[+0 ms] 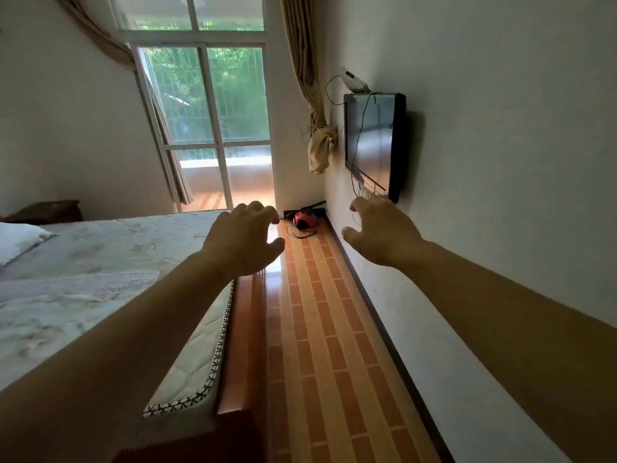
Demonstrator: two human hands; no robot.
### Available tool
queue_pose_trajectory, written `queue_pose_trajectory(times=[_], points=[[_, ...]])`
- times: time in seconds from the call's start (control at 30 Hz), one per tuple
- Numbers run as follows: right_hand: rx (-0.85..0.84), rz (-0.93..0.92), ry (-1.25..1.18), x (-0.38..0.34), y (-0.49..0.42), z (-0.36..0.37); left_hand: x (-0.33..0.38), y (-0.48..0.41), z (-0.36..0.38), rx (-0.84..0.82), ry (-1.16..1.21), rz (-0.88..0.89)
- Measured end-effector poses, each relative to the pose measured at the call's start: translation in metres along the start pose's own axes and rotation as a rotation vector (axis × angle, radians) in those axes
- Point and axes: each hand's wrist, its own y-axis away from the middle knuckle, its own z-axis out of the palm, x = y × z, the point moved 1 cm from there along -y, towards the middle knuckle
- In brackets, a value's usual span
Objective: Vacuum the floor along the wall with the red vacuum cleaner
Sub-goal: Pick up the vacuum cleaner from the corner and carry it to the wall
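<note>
The mattress lies on the bed frame at left, with a pillow on its far left part. A nightstand stands behind the bed. A strip of floor runs between the bed frame and the wall at right. The vacuum cleaner lies at the far end of this strip, in the corner, with its cord on the floor before it. The television is mounted on the wall. The tied curtain hangs between the television and the glass door.
</note>
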Motion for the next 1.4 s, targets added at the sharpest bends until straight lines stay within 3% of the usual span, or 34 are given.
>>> queue_pose_trajectory(times=[0.5,1.13,1.4], points=[[-0.024,-0.068,-0.064,0.102,-0.168,0.098,-0.005,-0.156,0.133,-0.080,-0.010,-0.138],[-0.165,-0.031,-0.043,0.115,-0.449,0.280,-0.176,-0.380,0.305,-0.105,0.092,-0.255],[-0.198,0.022,-0.061,0.148,-0.563,0.336,-0.209,-0.491,0.374,-0.135,0.130,-0.220]])
